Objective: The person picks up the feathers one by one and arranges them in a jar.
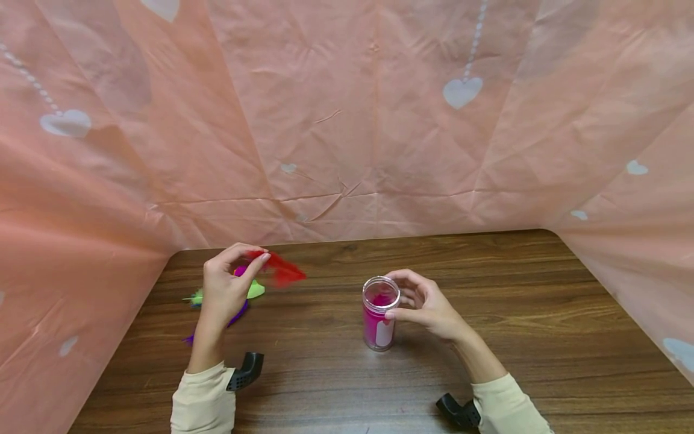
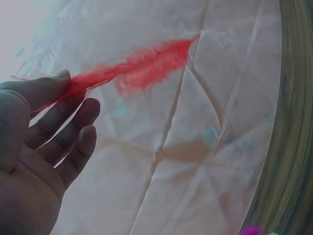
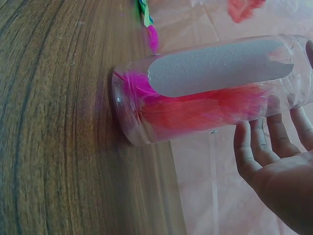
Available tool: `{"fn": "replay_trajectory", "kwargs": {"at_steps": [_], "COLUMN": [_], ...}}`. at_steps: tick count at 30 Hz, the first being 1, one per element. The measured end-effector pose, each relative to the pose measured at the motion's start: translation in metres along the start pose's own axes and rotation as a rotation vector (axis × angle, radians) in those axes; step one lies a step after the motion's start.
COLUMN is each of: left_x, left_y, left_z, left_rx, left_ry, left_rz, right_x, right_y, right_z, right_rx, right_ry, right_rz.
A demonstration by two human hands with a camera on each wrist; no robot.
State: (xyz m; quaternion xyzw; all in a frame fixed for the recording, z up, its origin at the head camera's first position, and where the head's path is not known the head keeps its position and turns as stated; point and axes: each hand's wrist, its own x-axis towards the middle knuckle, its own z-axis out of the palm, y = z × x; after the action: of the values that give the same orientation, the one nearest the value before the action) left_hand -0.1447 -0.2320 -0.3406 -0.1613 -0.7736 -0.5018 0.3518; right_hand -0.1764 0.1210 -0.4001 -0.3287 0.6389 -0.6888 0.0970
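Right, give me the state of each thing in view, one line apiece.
Left hand: pinches the red feather.
Red feather: in the air, outside the jar.
Right hand: holds the jar near its rim.
Jar: upright on the table, uncovered, pink and red feathers inside.
Other feathers: on the table, at left.
Pink sheet: creased.

Head view: moderately bright, fairly even. Soft pale sheen on desk (image 1: 325,377), well in from its far edge, in front of the jar (image 1: 372,327); glints on the jar's rim. Red feather (image 1: 284,269) blurred. Left wrist view: dim, hazy; pale light washes the frame's upper left corner, left hand (image 2: 30,169) shaded; desk edge bows. Right wrist view: dim, muted; dark shadow on desk beside the jar's base.
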Motion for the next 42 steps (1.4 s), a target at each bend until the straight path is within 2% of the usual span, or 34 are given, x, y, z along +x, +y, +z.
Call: {"fn": "replay_trajectory", "kwargs": {"at_steps": [12, 32, 42], "left_x": [0.001, 0.004, 0.005], "left_y": [0.014, 0.025, 0.034], "left_z": [0.018, 0.032, 0.044], "left_rx": [-0.024, -0.053, -0.157], "left_ry": [-0.03, -0.024, -0.071], "left_rz": [0.011, 0.062, 0.121], "right_x": [0.0, 0.0, 0.0], "right_y": [-0.001, -0.001, -0.001], "right_z": [0.0, 0.001, 0.001], "right_rx": [-0.012, -0.006, -0.002], "right_ry": [0.002, -0.001, 0.004], "right_rz": [0.001, -0.011, 0.001]}}
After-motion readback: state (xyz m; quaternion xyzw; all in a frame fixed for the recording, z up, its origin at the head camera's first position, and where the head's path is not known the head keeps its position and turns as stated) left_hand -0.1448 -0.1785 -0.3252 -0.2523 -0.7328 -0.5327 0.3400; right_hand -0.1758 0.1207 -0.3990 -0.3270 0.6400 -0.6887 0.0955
